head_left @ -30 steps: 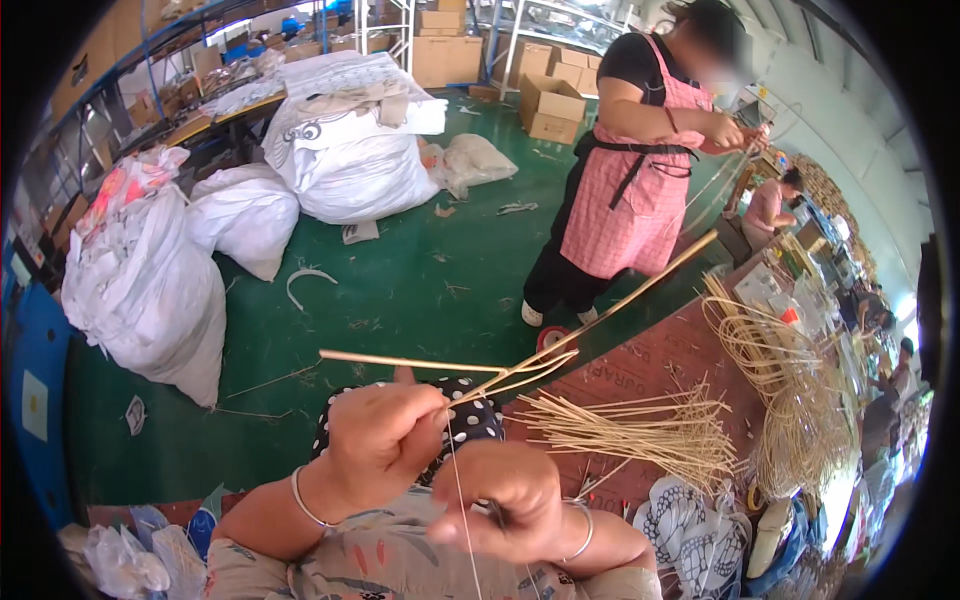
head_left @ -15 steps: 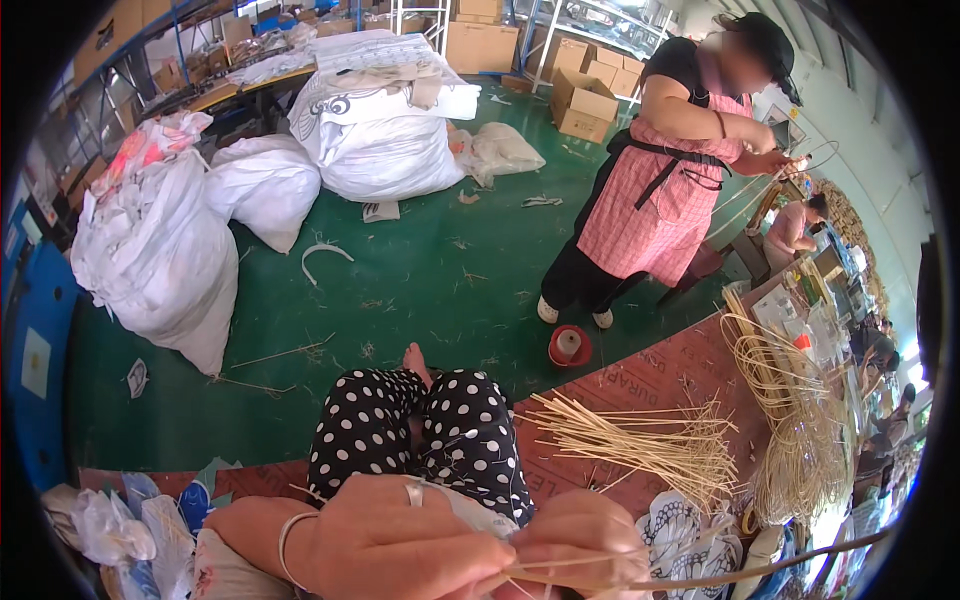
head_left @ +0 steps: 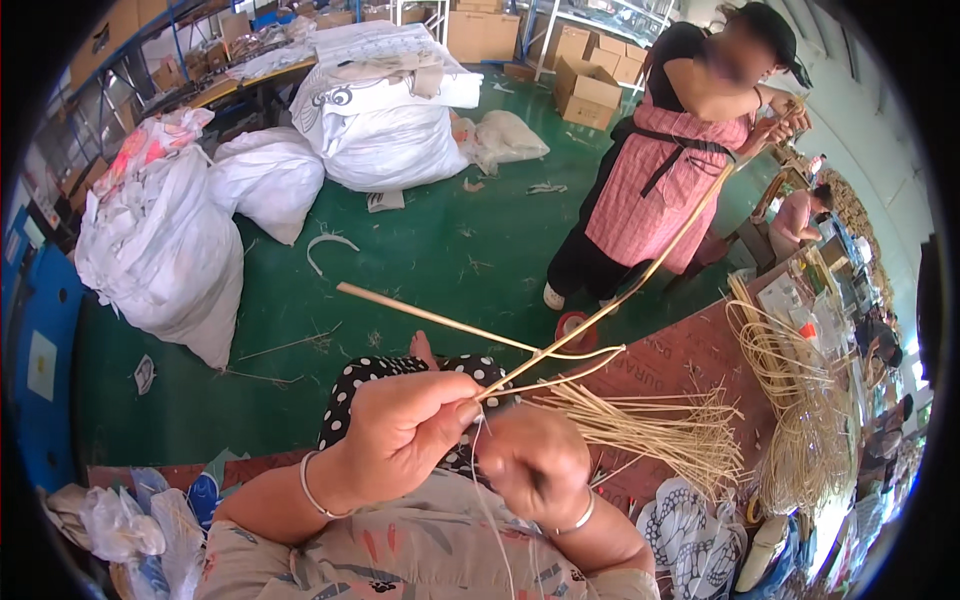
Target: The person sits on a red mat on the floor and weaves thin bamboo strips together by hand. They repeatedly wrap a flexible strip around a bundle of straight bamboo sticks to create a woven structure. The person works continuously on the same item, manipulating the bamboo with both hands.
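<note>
Head view: the person sits on the floor with both hands raised over a polka-dot lap. The left hand has its grip closed on a bent cane strip, pinched between thumb and fingers where its two limbs meet; one limb runs out left over the green floor, the other sweeps up to the right. The right hand is curled just beside it, its grip closed, and a thin pale thread hangs between the two hands, though which fingers pinch it I cannot tell. By my judgement the step in hand is binding the strip at its bend; the next move calls for steady tension on the thread while the left hand holds the bend firm. Counted: one strip in hand, one loose bundle of thin canes on the brown mat, four bulging white sacks, one standing person in a pink apron.
</note>
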A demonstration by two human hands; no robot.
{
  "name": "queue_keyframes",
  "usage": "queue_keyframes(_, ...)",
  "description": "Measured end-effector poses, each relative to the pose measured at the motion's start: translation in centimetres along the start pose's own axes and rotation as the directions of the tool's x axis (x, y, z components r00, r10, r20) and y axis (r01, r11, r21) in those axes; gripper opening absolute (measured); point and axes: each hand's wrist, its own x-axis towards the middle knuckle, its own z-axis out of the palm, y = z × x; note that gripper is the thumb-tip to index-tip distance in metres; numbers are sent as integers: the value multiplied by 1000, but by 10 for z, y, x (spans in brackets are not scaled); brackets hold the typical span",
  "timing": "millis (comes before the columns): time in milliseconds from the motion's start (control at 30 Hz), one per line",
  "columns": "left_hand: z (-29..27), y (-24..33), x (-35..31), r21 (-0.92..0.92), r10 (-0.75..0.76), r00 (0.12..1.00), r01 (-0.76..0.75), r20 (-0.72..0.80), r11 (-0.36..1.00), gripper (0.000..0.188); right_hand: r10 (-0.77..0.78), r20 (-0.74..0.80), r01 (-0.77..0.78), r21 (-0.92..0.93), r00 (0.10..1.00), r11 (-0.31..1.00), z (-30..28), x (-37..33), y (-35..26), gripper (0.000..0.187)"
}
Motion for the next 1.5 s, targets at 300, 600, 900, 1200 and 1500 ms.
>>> queue_keyframes(300, -2, 16, 0, -327, -35, 988, 84, 153, 941, 17, 16, -125, -56, -326, 992, 944, -17, -3, -9, 39)
queue_keyframes(600, 7, 11, -4, -303, -90, 991, 117, 101, 946, 23, -148, -95, 84, -486, 984, 870, -6, 12, -5, 29)
queue_keyframes(900, -5, -8, -16, -152, -188, 973, 208, 133, 966, 9, 593, -437, -212, 656, 676, 725, -20, -3, 4, 33)
queue_keyframes(1200, -11, -10, 11, -140, -125, 978, 149, 169, 979, 19, 589, -311, -245, 694, 746, 677, -14, -8, -2, 9)
queue_keyframes(1500, -17, 22, 20, -31, 8, 905, 6, 425, 999, 9, 548, -153, -272, 740, 823, 615, -40, -7, 3, 24)
